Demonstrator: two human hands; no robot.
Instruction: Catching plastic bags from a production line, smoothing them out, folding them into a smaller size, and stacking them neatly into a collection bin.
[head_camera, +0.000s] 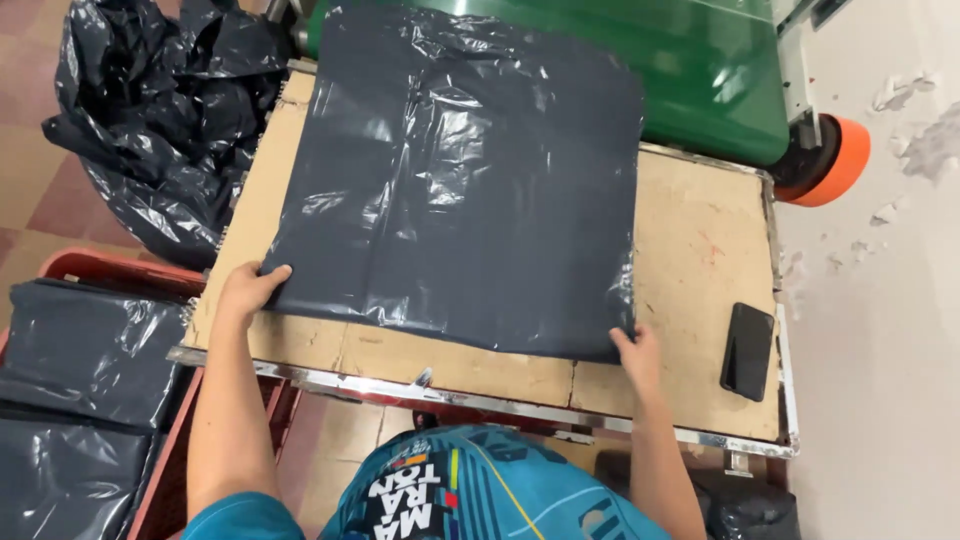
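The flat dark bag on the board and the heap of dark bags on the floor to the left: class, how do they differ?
The flat bag lies spread smooth on the board; the heap sits crumpled on the floor. The left hand and right hand each grip a near corner of the flat bag; no hand touches the heap. Both are dark, glossy plastic.
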